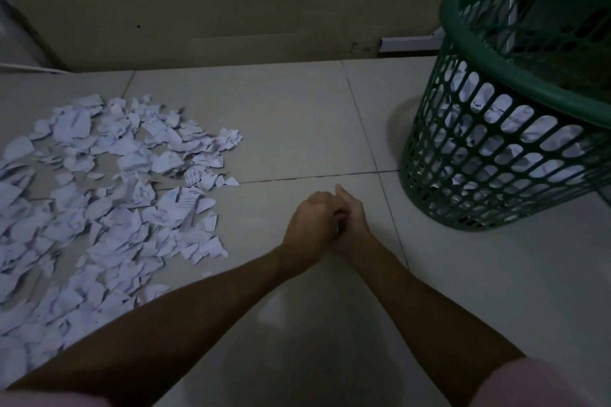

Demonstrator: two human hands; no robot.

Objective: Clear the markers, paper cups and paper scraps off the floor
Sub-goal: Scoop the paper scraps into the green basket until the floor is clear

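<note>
A wide heap of torn white paper scraps [109,195] covers the floor tiles on the left. At the right stands a green mesh basket [515,102], with crumpled paper showing through its wall. My left hand [310,225] and my right hand [353,225] are pressed together above the bare tiles between the heap and the basket. Both have curled fingers, and the right thumb points up. No paper shows in either hand, though the gap between the palms is dark. No markers or cups are in view.
A beige wall or cardboard panel [231,10] closes off the back. A white strip [410,43] lies at its foot near the basket. The room is dim. Grout lines cross the tiles [297,129] ahead of my hands.
</note>
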